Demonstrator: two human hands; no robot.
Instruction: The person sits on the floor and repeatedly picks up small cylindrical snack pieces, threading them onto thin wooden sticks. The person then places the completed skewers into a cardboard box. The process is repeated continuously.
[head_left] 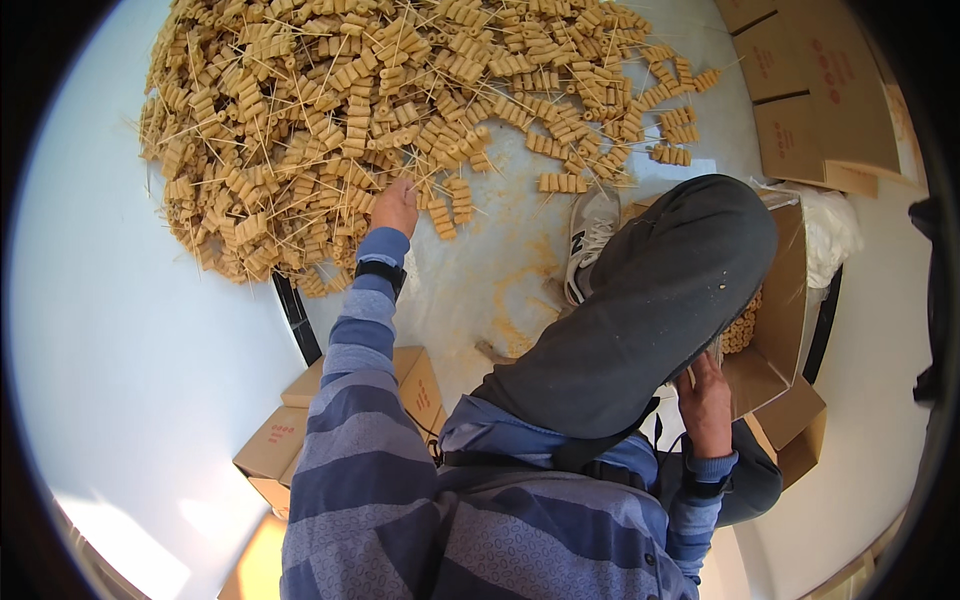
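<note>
A large heap of tan, ridged rolls on thin skewers (300, 130) covers the far left and middle of the pale surface. My left hand (397, 207) reaches to the heap's near edge, its fingers drawn together among the skewers; what they pinch is hidden. Beside my bent knee, my right hand (708, 405) is at the near side of an open cardboard box (783, 290). Its fingers are stretched forward and slightly apart, with the tips partly hidden behind the trouser leg. Inside that box, packed tan rolls (741, 328) show their round ends.
Stacked cardboard boxes (815, 90) stand at the far right. More boxes (285, 435) are at the near left. White plastic sheeting (828, 235) hangs over the open box's far side. My shoe (592, 240) rests by the heap, near scattered crumbs (520, 290).
</note>
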